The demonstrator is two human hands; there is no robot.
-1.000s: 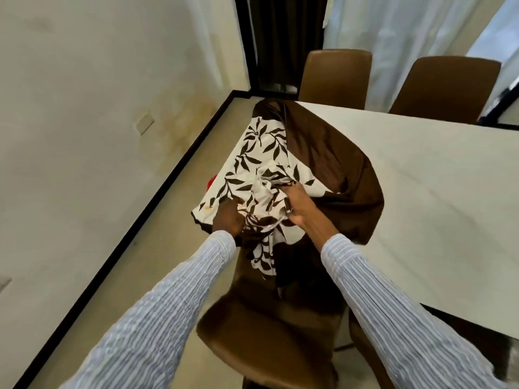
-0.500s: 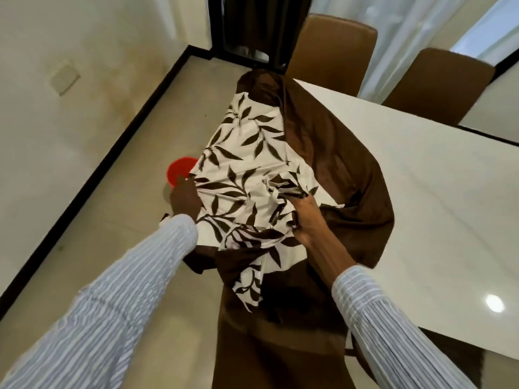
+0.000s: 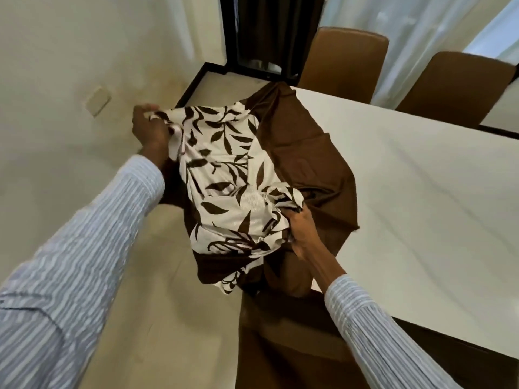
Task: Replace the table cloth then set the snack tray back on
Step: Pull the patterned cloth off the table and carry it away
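Note:
A table cloth [image 3: 224, 175], white with dark brown leaves and a plain brown border, lies bunched over the left end of the white table [image 3: 421, 192]. My left hand [image 3: 148, 130] grips one corner of it, lifted out past the table's end toward the wall. My right hand [image 3: 303, 231] clutches a crumpled fold near the table's near edge. The brown part [image 3: 306, 153] drapes on the tabletop and hangs down over a chair. No snack tray is in view.
A brown chair [image 3: 280, 341] stands under my right arm at the near side. Two more brown chairs [image 3: 345, 63] [image 3: 452, 88] line the far side. A cream wall [image 3: 56, 80] is close on the left, and white curtains [image 3: 407, 23] hang behind.
My left hand has pulled its corner of the cloth up and out to the left, spreading the leaf-patterned part wider. My right hand keeps its fold. The red object on the floor is hidden now.

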